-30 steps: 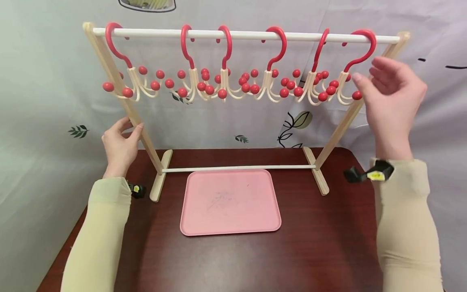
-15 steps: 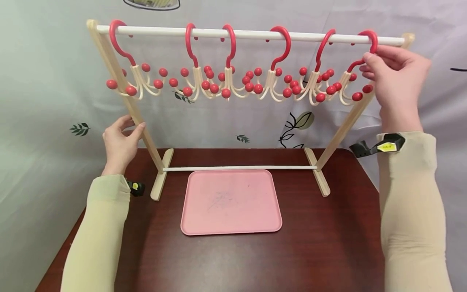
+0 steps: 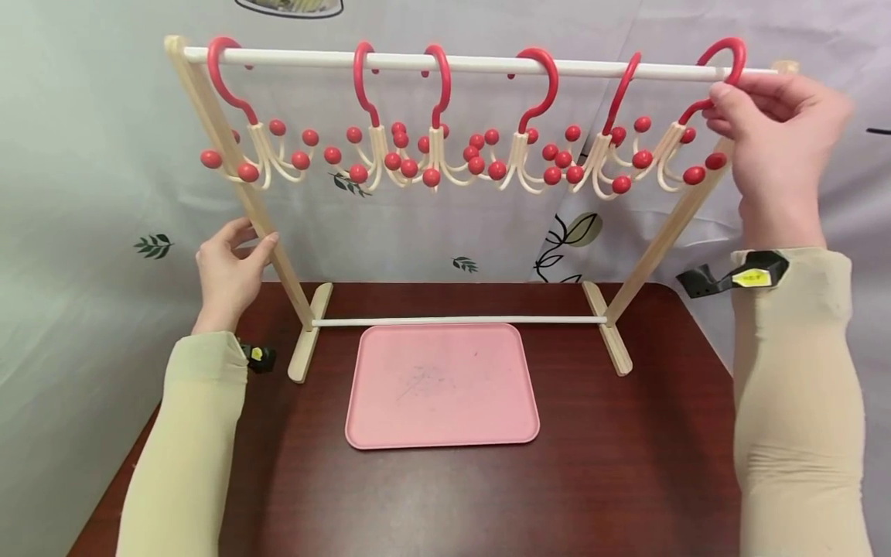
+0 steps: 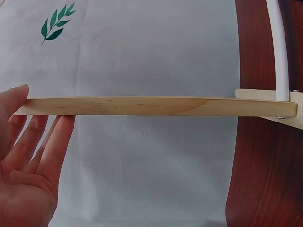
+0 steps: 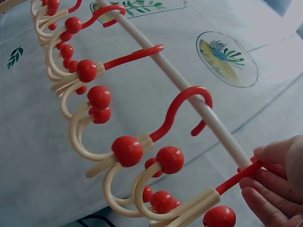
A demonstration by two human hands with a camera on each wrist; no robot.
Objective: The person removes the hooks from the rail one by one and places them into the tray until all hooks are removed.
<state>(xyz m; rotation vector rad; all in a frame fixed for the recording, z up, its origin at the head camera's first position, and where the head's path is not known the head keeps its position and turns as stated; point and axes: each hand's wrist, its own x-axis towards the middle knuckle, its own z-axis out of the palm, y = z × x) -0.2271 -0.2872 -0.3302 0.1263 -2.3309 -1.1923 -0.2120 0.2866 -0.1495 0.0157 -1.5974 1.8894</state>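
Several multi-prong hangers with red hooks and red ball tips hang along the white rod [image 3: 480, 64] of a wooden rack. My right hand [image 3: 786, 147] pinches the red hook of the rightmost hanger [image 3: 671, 151], near the rod's right end; that hanger tilts, its prongs toward the left. In the right wrist view, thumb and fingers meet on that hook [image 5: 236, 180]. Lower down on the left, my left hand [image 3: 233, 267] holds the rack's left upright [image 3: 244, 193]. The left wrist view has the thumb on one side of the upright [image 4: 142, 106] and the fingers on the other.
A pink tray [image 3: 442, 429] lies on the dark wooden table [image 3: 445, 503], in front of the rack's lower white rod [image 3: 452, 320]. Wooden feet [image 3: 607, 333] support the rack at both ends. A patterned cloth [image 3: 431, 247] hangs behind.
My right hand rose to the rightmost hanger and took its hook, then shifted right with it. The hanger now sits farther right and higher. My left hand stays on the upright.
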